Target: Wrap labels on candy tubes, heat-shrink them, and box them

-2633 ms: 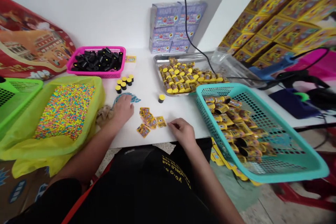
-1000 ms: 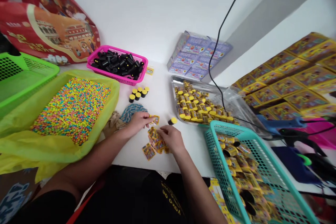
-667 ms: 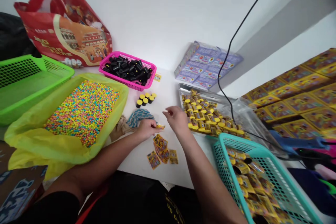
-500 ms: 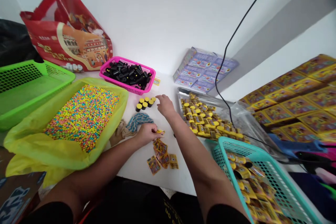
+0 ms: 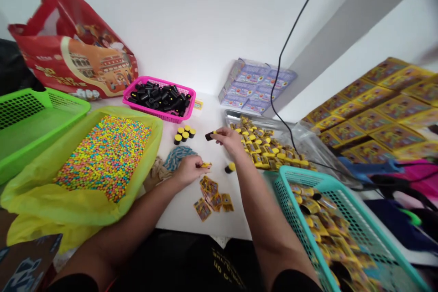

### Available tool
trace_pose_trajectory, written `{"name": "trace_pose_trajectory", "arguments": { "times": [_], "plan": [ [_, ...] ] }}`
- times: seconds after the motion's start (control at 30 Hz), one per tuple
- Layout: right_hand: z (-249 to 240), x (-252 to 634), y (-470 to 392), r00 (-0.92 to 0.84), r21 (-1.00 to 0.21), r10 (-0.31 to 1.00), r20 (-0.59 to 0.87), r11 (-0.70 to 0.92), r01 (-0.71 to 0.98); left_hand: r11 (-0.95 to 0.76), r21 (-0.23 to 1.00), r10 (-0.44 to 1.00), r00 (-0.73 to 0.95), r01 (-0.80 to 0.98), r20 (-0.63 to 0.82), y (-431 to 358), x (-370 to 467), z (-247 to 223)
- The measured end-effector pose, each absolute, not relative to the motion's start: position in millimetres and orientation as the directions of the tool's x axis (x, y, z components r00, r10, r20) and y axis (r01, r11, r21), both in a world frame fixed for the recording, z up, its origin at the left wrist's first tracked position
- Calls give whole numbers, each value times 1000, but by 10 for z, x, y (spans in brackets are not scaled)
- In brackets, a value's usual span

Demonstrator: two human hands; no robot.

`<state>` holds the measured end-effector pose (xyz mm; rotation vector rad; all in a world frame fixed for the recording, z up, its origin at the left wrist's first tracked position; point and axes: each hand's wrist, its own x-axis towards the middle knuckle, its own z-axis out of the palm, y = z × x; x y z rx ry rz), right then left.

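My right hand (image 5: 230, 140) grips a small black canister (image 5: 209, 136) with a yellow cap, tilted on its side above the white table. Pinched in my left hand (image 5: 190, 169) is a small yellow label (image 5: 206, 165). Several black canisters with yellow caps (image 5: 185, 135) stand together beyond my left hand. Another capped canister (image 5: 230, 168) stands by my right wrist. Loose printed labels (image 5: 209, 190) lie in an overlapping pile nearer my body. A blue and white cloth (image 5: 178, 157) is just behind my left hand.
Left: a yellow-lined tray of colourful beads (image 5: 106, 155), a green basket (image 5: 44, 123) and a red bag (image 5: 99, 64). Behind: a pink basket (image 5: 186, 117) of black canisters. Right: a metal tray (image 5: 236, 114) of labelled canisters, a teal basket (image 5: 356, 191), stacked boxes (image 5: 376, 114).
My right hand has come back toward me and now holds a canister from the group. A capped canister now shows beside my right wrist. The camera view has shifted slightly.
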<state>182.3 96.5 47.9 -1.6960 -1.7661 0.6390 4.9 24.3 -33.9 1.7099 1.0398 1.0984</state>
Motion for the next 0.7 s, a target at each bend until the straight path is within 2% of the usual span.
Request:
{"name": "trace_pose_trajectory", "arguments": {
  "times": [0.03, 0.07, 0.1, 0.17, 0.3, 0.53, 0.7],
  "plan": [
    [470, 1901, 767, -1, -842, 996, 91, 78, 533, -337, 917, 919, 286, 215, 270, 225, 44, -303],
    [456, 1961, 565, -14, -924, 996, 87, 86, 372, -359, 904, 910, 300, 230, 286, 205, 40, -265],
    [439, 2002, 371, -34, -961, 996, 79, 86, 262, -377, 895, 901, 317, 240, 295, 183, 38, -228],
    [401, 2038, 40, -64, -986, 996, 53, 63, 153, -397, 884, 887, 350, 246, 301, 134, 39, -166],
    [343, 2044, -286, -47, -994, 998, 37, 42, 101, -459, 856, 836, 443, 237, 325, 51, 60, -109],
    [284, 2117, -323, -41, -999, 999, 21, 22, 48, -531, 814, 777, 518, 237, 357, 19, 58, -62],
    [240, 2106, -310, -102, -998, 995, 2, 9, 65, -553, 800, 744, 569, 233, 350, 19, 42, 0]
  ]
}}
